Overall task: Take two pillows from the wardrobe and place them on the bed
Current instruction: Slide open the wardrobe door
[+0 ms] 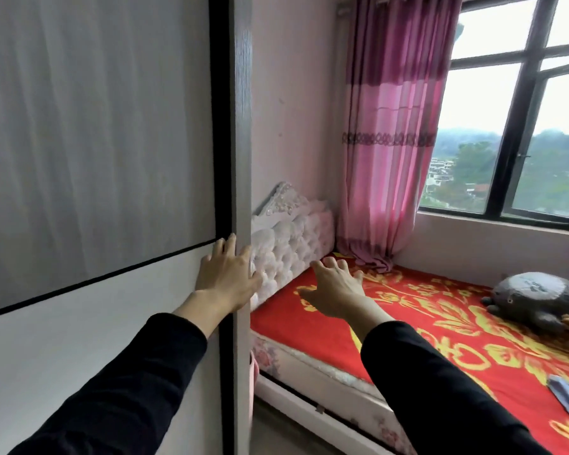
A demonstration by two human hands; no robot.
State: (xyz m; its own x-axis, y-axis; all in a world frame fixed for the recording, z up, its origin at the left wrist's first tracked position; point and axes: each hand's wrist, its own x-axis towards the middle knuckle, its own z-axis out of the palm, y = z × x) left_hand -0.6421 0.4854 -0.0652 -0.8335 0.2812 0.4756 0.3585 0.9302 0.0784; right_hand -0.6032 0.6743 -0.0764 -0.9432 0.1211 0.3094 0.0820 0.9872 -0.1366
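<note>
Both hands [227, 274] [334, 290] open, wardrobe door [96, 159] beside.

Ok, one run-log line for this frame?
stage: opening wardrobe | left hand: open, on wardrobe door edge | right hand: open, empty, over bed | pillows: none visible

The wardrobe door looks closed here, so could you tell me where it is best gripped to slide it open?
Grip the wardrobe door by its dark vertical right edge, coming from the bed side, where the left hand already rests. No handle shows, and that raised edge likely gives fingers purchase.
</note>
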